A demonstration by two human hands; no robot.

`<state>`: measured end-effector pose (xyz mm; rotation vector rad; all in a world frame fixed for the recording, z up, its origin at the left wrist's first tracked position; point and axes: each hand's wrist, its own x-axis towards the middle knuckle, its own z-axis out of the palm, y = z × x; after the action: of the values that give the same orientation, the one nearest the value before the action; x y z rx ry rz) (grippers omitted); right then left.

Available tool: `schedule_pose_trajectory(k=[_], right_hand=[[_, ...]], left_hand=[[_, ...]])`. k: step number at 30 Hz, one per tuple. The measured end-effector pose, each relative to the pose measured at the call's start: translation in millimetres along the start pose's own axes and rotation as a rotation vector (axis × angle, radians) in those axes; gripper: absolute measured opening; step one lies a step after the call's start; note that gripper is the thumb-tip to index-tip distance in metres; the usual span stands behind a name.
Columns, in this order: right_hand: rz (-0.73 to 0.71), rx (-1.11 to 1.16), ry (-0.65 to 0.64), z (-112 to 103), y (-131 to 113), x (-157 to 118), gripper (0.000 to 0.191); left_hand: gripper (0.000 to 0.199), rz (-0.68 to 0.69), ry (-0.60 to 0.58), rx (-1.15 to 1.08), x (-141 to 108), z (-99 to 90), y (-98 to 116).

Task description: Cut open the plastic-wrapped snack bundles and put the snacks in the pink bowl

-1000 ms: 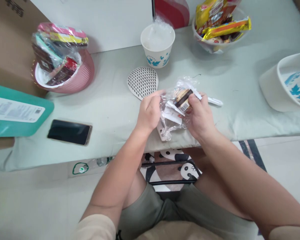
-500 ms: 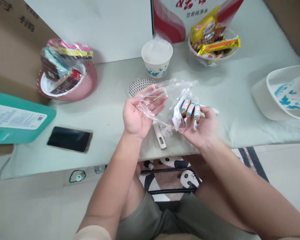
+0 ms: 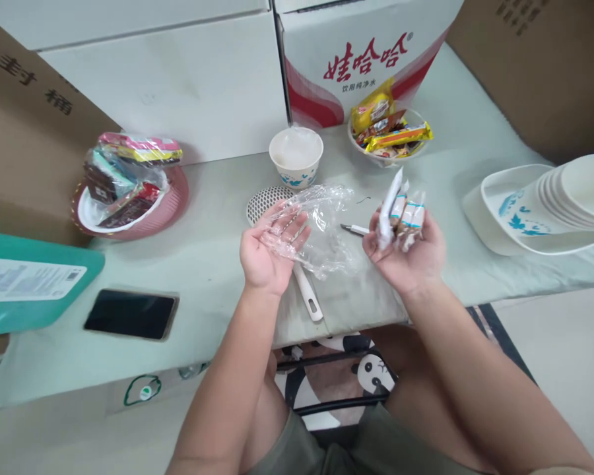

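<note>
1. Left hand [image 3: 264, 264]: grip open, fingers spread beneath crumpled clear plastic film [image 3: 327, 227], apparently supporting it apart from the bars.
2. Right hand [image 3: 416, 264]: grip cupped around small white-and-brown wrapped bars [image 3: 398, 208], near the worktop's [image 3: 208, 264] front edge, probably keeping them together.
3. White perforated skimmer [image 3: 305, 290]: handle towards that edge, presumably for reach.

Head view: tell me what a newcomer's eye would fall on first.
Probably the shiny clear film draped over the open left hand, near the middle, and the small packets cupped in the right hand beside it. Next, likely, the red lettering on the white box at the back, with yellow snacks in a bowl just in front.
</note>
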<state>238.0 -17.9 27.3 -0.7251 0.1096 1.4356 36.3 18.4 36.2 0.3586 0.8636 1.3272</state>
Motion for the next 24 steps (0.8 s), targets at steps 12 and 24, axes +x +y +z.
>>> schedule_pose_trajectory(k=[12,24], right_hand=[[0.066,0.015,0.042,17.4,-23.5,12.4,0.038],[-1.044,-1.32,0.236,89.8,-140.3,140.6,0.009]], left_hand=[[0.033,-0.034,-0.012,0.02,8.1,3.2,-2.7],[0.034,-0.073,0.03,0.015,19.3,1.6,1.0]])
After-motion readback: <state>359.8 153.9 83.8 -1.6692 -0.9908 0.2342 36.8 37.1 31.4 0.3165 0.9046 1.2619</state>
